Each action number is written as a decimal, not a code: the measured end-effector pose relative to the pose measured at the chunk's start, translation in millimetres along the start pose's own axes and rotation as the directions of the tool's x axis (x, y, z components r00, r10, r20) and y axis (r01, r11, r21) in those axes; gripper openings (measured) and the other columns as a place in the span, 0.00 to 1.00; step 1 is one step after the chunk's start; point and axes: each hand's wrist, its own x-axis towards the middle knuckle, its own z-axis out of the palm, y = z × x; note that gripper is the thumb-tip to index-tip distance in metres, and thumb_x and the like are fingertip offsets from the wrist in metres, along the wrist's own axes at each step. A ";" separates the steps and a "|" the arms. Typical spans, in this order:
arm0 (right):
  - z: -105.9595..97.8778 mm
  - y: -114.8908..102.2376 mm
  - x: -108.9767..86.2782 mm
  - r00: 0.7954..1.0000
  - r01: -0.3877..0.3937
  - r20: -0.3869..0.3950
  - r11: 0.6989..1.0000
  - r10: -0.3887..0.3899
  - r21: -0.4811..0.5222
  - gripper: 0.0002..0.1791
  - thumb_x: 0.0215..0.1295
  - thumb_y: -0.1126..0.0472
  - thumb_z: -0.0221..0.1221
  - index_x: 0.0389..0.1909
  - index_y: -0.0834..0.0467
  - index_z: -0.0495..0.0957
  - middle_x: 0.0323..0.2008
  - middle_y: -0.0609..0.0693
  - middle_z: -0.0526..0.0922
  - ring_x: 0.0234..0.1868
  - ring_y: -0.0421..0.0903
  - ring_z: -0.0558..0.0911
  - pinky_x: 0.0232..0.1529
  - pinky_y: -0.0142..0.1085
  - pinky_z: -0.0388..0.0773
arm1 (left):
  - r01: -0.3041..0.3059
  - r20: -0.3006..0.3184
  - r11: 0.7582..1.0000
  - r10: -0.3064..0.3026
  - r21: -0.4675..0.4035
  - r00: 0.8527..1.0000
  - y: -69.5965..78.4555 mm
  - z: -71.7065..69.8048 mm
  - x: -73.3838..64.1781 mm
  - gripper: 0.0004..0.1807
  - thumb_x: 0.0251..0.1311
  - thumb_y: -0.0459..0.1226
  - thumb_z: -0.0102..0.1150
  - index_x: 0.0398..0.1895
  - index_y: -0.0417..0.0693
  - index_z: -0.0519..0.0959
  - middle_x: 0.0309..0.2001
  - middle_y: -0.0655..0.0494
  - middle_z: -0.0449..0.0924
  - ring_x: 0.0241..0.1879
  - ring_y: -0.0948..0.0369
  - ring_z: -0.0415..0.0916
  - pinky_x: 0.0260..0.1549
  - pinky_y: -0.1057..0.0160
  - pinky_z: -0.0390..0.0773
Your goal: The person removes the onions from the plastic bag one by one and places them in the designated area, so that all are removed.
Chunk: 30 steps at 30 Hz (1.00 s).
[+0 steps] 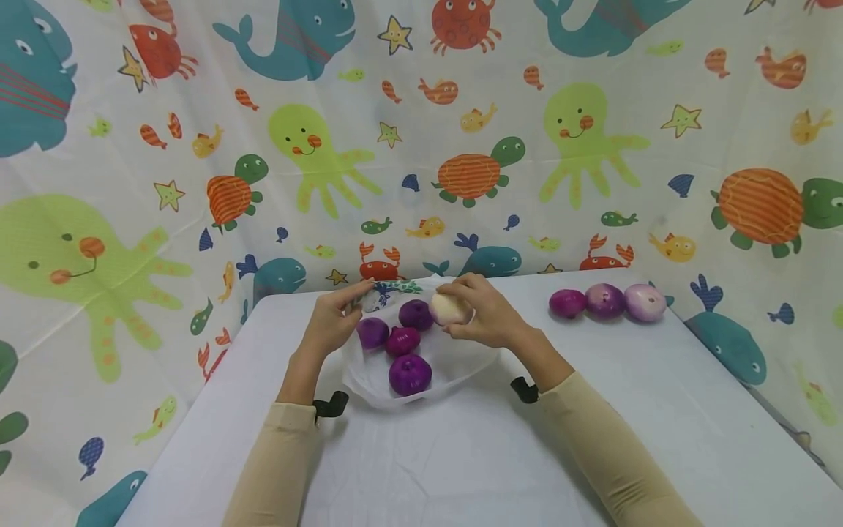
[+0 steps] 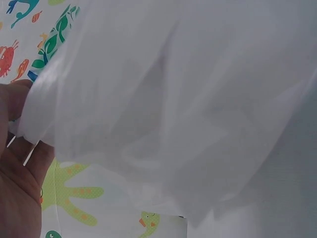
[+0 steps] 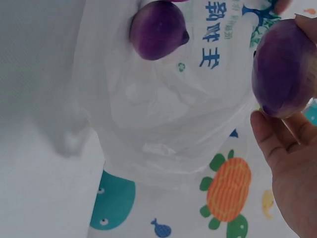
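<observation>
My left hand pinches the edge of a thin white plastic bag, whose side fills most of the left wrist view. The bag lies open on the table, with blue and green print near its far rim. Several purple onions sit inside it, the nearest one close to the front rim. Above the bag's right side, my right hand grips another onion between thumb and fingers. This onion looks pale from the head and deep purple in the right wrist view.
On the right of the white table stand three more onions in a row: a small magenta one, a purple one and a pale lilac one. A curtain printed with sea animals hangs behind the table and at both sides.
</observation>
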 end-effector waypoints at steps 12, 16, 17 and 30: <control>-14.2 5.7 -1.6 0.997 -0.042 -0.058 0.999 0.043 0.021 0.37 0.54 0.54 0.77 0.67 0.49 0.79 0.58 0.52 0.78 0.59 0.51 0.74 0.59 0.53 0.80 | -0.006 0.000 1.000 0.006 -0.003 1.000 -1.1 0.4 0.4 0.28 0.64 0.21 0.55 0.65 0.48 0.82 0.66 0.52 0.81 0.54 0.54 0.82 0.39 0.77 0.74; -17.0 8.4 -2.1 0.996 -0.045 -0.082 0.999 0.047 0.022 0.37 0.54 0.55 0.76 0.67 0.49 0.78 0.60 0.53 0.78 0.62 0.52 0.73 0.60 0.55 0.79 | -0.008 -0.003 1.000 0.008 -0.001 1.000 -0.5 0.3 0.2 0.28 0.63 0.21 0.55 0.65 0.48 0.82 0.66 0.52 0.81 0.53 0.54 0.81 0.39 0.76 0.74; -17.5 9.2 -2.1 0.995 -0.049 -0.090 0.999 0.050 0.021 0.37 0.55 0.55 0.76 0.67 0.49 0.78 0.61 0.53 0.77 0.62 0.53 0.73 0.60 0.55 0.79 | -0.008 -0.003 1.000 0.008 -0.001 1.000 -0.2 0.2 0.1 0.29 0.63 0.21 0.55 0.65 0.48 0.82 0.66 0.52 0.81 0.53 0.54 0.81 0.39 0.76 0.74; -27.7 25.5 -3.8 0.982 -0.118 -0.146 0.992 0.123 0.045 0.36 0.56 0.57 0.75 0.68 0.47 0.77 0.63 0.53 0.76 0.64 0.55 0.73 0.62 0.59 0.78 | -0.015 -0.006 1.000 0.015 0.002 1.000 -1.1 0.4 0.6 0.28 0.64 0.21 0.55 0.65 0.48 0.82 0.66 0.52 0.82 0.53 0.54 0.82 0.39 0.77 0.74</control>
